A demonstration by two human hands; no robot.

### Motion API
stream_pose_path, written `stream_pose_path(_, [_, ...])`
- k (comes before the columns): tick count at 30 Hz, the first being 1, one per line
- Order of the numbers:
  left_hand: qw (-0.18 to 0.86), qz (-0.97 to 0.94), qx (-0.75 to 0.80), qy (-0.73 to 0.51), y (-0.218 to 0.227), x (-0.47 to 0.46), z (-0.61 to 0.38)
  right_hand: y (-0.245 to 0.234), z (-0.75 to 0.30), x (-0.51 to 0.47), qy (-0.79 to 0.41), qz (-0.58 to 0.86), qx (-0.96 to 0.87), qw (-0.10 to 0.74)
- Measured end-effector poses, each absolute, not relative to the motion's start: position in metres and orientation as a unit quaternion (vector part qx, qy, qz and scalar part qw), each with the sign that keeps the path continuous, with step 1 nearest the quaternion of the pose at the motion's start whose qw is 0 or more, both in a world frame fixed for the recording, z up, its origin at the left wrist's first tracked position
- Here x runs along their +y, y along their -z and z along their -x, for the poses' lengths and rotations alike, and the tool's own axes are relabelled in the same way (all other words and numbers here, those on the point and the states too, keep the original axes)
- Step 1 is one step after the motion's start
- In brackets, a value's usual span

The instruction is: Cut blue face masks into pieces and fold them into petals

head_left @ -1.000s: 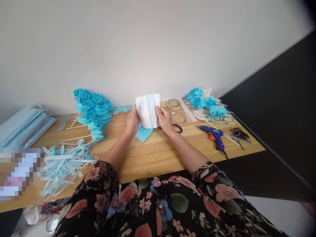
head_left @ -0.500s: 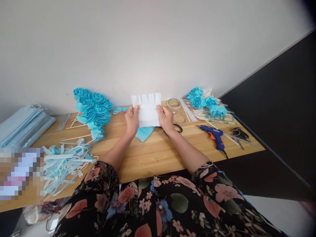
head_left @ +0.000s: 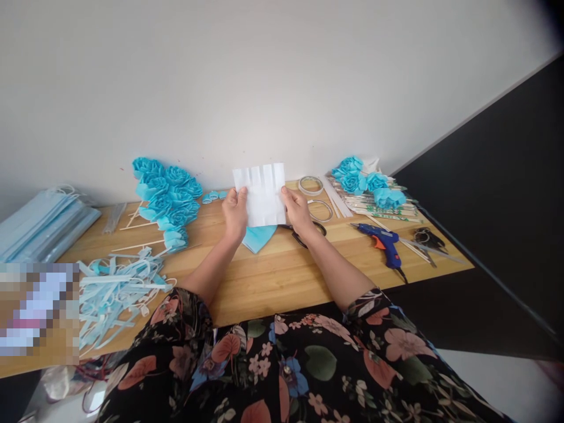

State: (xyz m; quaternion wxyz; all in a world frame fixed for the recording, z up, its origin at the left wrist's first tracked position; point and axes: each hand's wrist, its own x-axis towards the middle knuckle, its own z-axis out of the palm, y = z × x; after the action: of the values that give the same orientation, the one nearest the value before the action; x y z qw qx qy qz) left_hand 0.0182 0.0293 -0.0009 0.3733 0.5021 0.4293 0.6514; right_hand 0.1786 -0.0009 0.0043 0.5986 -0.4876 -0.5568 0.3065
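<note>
A white sheet with several slits cut into its top edge is held upright above the wooden table. My left hand pinches its left edge. My right hand pinches its right edge. Below the sheet lies a light blue piece on the table. Black scissors lie just under my right hand, partly hidden by it.
Blue paper-like roses on sticks lie at the left back, more roses at the right back. Tape rolls, a blue glue gun, a stack of face masks and cut blue strips surround the middle.
The sheet has been spread from a folded, tilted state to flat and wide, showing its slit top edge, and raised slightly. My hands moved a little apart.
</note>
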Motion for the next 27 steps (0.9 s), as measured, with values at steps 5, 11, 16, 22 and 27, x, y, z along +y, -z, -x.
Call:
stream_pose_path(5, [0.391,-0.468,0.43,-0.666,0.001,0.032,-0.016,-0.005,-0.175,-0.005,-0.355,0.49,-0.555,0.571])
stream_pose_path(11, [0.4,-0.451,0.439,-0.666,-0.004,0.034,-0.015,-0.005,-0.174,-0.006,-0.349,0.518,-0.531,0.573])
stream_pose_path(16, [0.391,-0.465,0.443,-0.659,-0.004,0.033,-0.014,-0.007,-0.179,-0.004,-0.368,0.494,-0.546,0.568])
stream_pose_path(22, [0.383,-0.499,0.436,-0.644,0.004,0.035,-0.014,-0.007,-0.184,0.001,-0.349,0.463,-0.568,0.584])
stream_pose_path(27, [0.505,-0.485,0.386,-0.601,0.0,0.037,-0.01,-0.004,-0.191,0.006,-0.323,0.483,-0.552,0.598])
